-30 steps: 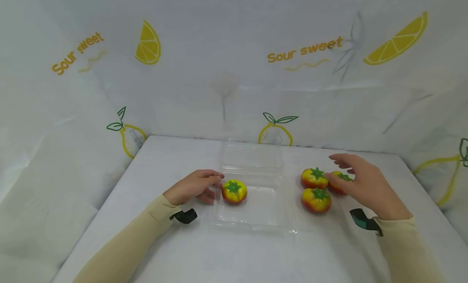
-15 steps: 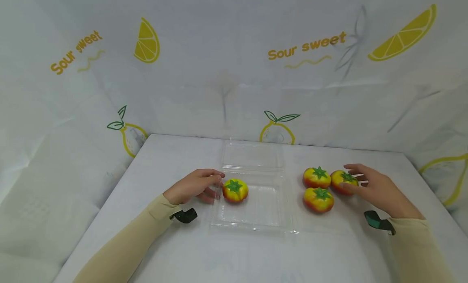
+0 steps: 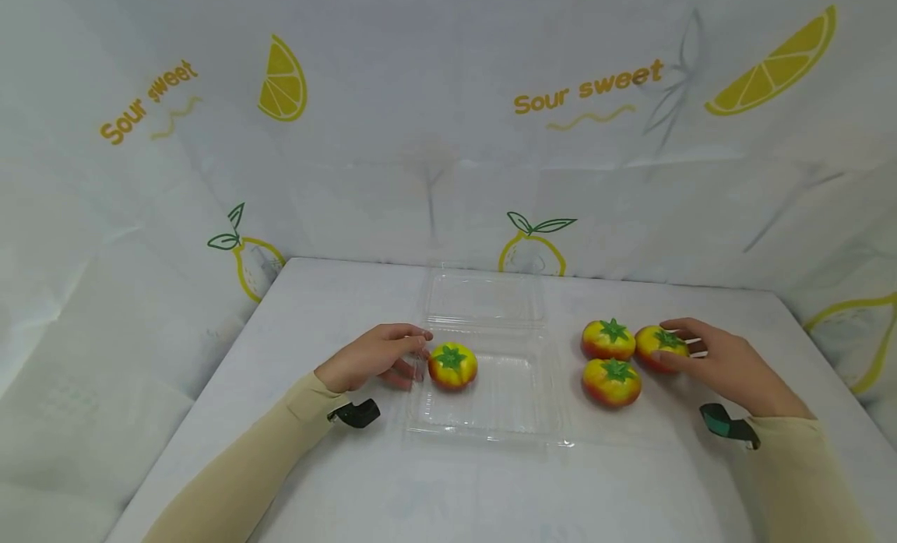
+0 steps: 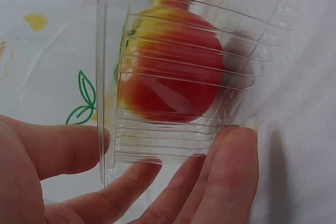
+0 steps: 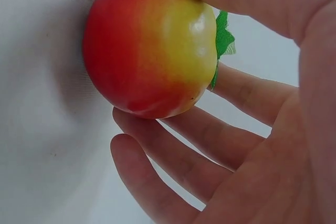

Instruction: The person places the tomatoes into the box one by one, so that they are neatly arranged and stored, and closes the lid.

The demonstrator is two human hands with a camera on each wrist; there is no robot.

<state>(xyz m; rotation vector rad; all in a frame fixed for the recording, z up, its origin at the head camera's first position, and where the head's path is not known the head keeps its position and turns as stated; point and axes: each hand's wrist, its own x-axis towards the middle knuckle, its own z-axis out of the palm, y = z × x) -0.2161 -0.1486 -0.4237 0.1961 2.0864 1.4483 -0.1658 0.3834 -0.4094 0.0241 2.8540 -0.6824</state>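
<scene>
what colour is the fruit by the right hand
The fruit is red and yellow with green leaves, clearest in the right wrist view.

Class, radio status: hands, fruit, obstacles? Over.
Right hand holding round red-yellow fruit. Left hand touching clear plastic box. One similar fruit boxed. Two others crowd held fruit.

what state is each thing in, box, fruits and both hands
clear box: open
lid: folded back
fruit in box: leaves up
front fruit: leaves up, on table
back fruit: leaves up, on table
rightmost fruit: leaves up, held
left hand: loosely holds box's left edge
right hand: holds rightmost fruit
</scene>
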